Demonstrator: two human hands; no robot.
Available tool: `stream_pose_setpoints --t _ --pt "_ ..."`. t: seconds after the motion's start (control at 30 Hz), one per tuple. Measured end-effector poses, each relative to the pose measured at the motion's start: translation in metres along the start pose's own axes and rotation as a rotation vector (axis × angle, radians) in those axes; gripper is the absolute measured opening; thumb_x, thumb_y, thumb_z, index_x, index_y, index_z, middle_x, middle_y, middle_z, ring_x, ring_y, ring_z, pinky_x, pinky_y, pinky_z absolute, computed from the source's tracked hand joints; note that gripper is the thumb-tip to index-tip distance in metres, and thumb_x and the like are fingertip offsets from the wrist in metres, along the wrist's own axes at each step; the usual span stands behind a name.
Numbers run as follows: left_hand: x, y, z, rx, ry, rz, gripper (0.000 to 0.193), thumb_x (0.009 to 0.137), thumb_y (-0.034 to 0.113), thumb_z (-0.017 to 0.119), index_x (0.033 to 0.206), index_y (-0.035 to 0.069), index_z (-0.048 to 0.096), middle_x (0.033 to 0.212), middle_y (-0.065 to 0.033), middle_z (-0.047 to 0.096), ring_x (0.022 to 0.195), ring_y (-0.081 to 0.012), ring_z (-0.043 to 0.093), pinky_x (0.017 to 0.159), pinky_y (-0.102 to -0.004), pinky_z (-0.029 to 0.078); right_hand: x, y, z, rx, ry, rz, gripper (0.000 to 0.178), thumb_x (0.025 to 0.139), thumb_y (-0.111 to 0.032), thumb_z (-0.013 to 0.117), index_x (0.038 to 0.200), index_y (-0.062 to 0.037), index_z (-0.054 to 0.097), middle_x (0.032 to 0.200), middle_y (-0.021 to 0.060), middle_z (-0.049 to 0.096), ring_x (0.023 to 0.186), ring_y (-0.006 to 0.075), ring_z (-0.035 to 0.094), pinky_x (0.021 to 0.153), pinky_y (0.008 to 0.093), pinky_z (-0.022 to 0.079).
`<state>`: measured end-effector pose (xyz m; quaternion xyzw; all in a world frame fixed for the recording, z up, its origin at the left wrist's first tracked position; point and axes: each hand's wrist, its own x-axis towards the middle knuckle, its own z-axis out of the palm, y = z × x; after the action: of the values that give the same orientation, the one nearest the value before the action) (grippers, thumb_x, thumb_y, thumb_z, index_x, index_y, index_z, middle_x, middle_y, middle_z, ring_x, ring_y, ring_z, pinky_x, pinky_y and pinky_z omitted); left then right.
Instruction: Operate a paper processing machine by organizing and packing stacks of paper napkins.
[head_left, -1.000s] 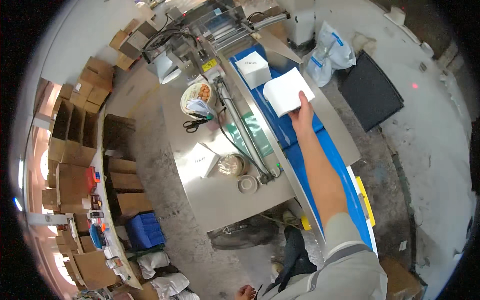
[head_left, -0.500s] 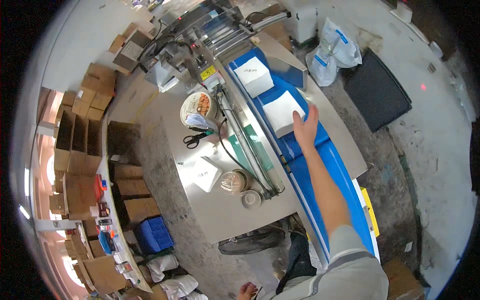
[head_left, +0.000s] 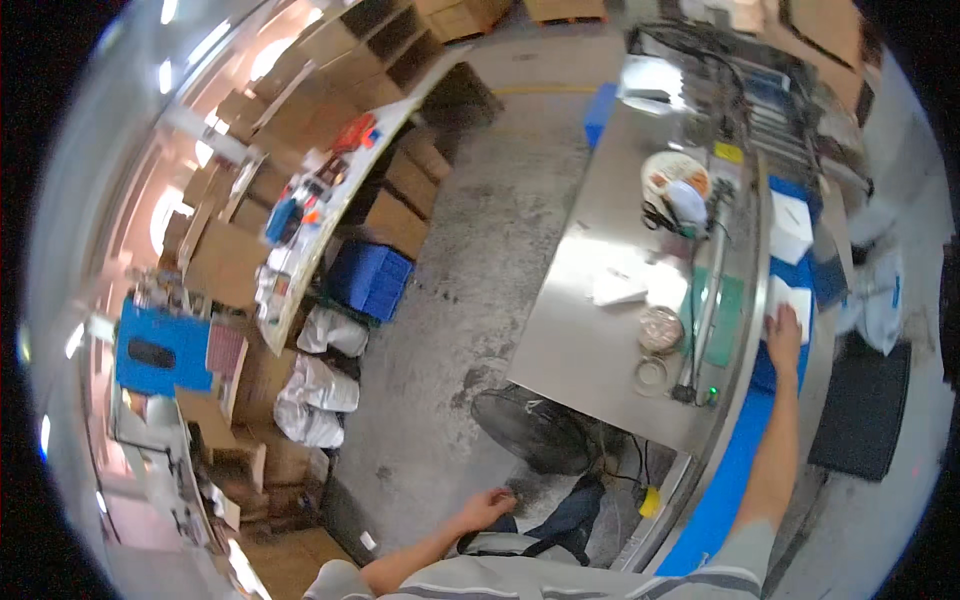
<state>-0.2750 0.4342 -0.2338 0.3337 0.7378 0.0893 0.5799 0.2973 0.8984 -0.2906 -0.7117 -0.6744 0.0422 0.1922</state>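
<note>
Two white boxes lie in a row on the blue conveyor belt (head_left: 735,470) at the right: a farther box (head_left: 790,228) and a nearer box (head_left: 795,298). My right hand (head_left: 784,335) reaches along the belt and has its fingers closed over the near edge of the nearer box. Low in front of my body, away from the table, is my left hand (head_left: 488,508). Its fingers are curled, and blur hides what may be in them.
The steel table (head_left: 570,345) holds a round tub (head_left: 675,178), scissors (head_left: 655,215), a white packet (head_left: 618,283) and tape rolls (head_left: 660,328). A metal bar (head_left: 712,290) runs beside the belt. Leftward stand a blue crate (head_left: 368,280), a cluttered bench and cartons; a black fan-like object (head_left: 530,425) sits below the table.
My view has swung left, so table and belt now appear farther right. My right hand stays at the nearer box, its fingers closer together. More of my left forearm shows.
</note>
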Motion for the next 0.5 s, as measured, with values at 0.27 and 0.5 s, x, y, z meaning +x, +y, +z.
stream_pose_setpoints --t 0.27,0.5 --pt "-0.054 -0.014 -0.040 -0.071 0.122 0.144 0.044 0.091 0.043 0.064 0.109 0.003 0.067 0.088 -0.0099 0.073 0.071 -0.0206 0.068 0.068 -0.0356 0.054 -0.194 -0.046 -0.056 0.638 0.367 0.238 0.015 0.092 -0.010 0.052 0.085 -0.0027 0.062 0.080 0.0030 0.060 0.070 0.0124 0.053 0.064 0.0288 0.045" --pt "-0.069 -0.068 -0.101 -0.168 -0.041 0.415 0.040 0.091 0.040 0.065 0.092 0.000 0.069 0.073 -0.0102 0.069 0.059 -0.0180 0.064 0.057 -0.0342 0.049 -0.462 -0.244 -0.097 0.886 0.266 0.461 0.021 0.088 -0.011 0.048 0.069 -0.0109 0.056 0.063 -0.0030 0.046 0.052 0.0077 0.040 0.046 0.0229 0.030"
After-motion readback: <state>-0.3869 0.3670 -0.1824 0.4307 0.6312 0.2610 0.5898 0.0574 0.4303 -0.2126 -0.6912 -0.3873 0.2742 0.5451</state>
